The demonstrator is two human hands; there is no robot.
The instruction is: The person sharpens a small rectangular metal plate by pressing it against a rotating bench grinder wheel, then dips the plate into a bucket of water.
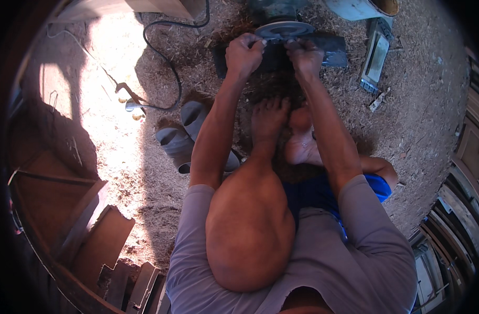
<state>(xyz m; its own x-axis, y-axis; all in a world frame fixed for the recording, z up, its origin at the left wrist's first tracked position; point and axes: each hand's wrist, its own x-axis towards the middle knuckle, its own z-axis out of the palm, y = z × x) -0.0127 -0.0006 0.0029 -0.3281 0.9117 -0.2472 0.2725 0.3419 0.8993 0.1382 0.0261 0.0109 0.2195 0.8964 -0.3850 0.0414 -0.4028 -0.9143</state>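
At the round grey disc (284, 28), I can't tell what the bare left hand (243, 55) and bare right hand (306, 57) might grip: too small. The top edge cuts off the dark rounded housing (273, 10) and white curved container (349, 7).

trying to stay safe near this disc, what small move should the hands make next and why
Probably ease the left hand and right hand slightly back from the grey disc: both appear very close to its near edge, and this picture cannot settle whether it is spinning.
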